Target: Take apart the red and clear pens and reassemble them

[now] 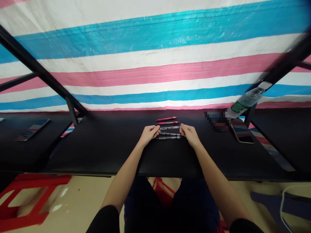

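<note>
My left hand [150,134] and my right hand [189,133] pinch the two ends of a clear pen [170,128] between thumb and fingers, level above the black table [109,142]. Just nearer to me lie two more clear pens, one slightly slanted [170,134] and the other lower down [168,138]. Beyond my hands rest two red pens, the farther one [166,119] tilted a little and the nearer one [168,123] almost parallel to the held pen. Parts of the held pen's ends are hidden by my fingers.
A water bottle [247,101] leans at the right by a black frame post, with a phone [242,131] and a blurred-out patch beside it. Another phone [33,130] lies on the left table. A striped sheet [155,74] hangs behind. A red stool [36,207] stands lower left.
</note>
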{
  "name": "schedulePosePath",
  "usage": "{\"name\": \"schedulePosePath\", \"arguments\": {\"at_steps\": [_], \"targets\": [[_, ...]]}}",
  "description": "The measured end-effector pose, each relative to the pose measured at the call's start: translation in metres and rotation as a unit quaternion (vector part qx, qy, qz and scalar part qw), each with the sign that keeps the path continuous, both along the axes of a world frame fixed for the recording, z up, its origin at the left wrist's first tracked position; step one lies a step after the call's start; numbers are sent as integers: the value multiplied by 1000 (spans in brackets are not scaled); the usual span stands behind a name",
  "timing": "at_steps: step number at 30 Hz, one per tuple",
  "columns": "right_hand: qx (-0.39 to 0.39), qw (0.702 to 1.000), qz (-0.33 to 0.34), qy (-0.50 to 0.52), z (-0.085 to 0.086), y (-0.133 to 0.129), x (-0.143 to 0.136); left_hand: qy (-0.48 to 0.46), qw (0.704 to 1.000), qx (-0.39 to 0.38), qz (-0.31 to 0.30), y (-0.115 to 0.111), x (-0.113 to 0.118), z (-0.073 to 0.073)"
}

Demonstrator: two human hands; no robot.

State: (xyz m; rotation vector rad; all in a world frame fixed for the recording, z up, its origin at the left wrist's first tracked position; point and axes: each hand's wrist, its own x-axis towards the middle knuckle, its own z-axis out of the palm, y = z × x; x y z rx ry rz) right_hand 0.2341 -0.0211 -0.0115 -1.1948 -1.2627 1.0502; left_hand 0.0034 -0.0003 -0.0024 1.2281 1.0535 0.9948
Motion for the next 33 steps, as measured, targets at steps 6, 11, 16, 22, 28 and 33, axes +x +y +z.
{"name": "schedulePosePath", "arguments": {"at_steps": [6, 11, 16, 22, 28, 33], "targets": [[-23, 997, 12, 70, 3, 0, -1, 20, 999, 29, -17, -2, -1, 0], [-40, 990, 44, 129, 8, -3, -5, 20, 997, 54, -43, -5, 0, 4], [-54, 977, 66, 196, 10, -4, -6, 36, 996, 59, -56, -5, 2, 3], [-71, 941, 56, 325, 7, 2, 8, 21, 998, 49, -23, -3, 3, 2], [-53, 884, 28, 464, 14, 4, 18, 34, 998, 51, -20, -4, 3, 3], [-6, 865, 38, 500, 21, -1, 21, 50, 997, 50, -23, -1, 2, -1]]}}
